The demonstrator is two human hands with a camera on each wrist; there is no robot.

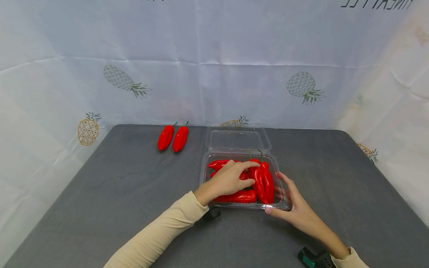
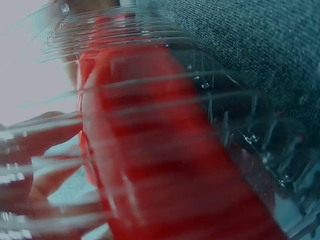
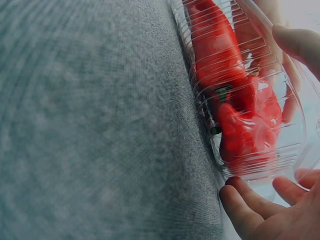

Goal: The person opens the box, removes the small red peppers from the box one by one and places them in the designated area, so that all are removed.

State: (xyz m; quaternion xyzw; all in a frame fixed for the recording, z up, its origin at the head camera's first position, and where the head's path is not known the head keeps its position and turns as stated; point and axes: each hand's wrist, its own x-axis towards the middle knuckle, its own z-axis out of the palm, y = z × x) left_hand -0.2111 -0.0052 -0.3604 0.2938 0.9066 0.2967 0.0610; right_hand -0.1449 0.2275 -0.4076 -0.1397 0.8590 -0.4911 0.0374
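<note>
In the head view my left hand reaches into a clear plastic clamshell container that holds several red peppers. Its index fingertip and thumb touch the left of two upright red peppers at the container's right side, their green stems toward the back. Other red peppers lie sideways beneath the left hand and are partly hidden by it. My right hand holds the container's front right corner, thumb at the front rim and fingers along the right wall. Red peppers show through the ribbed wall in the right wrist view.
Two red peppers lie side by side at the back left of the grey table. The container's lid is folded back toward the rear edge. A white cloth with pineapple prints hangs behind the table.
</note>
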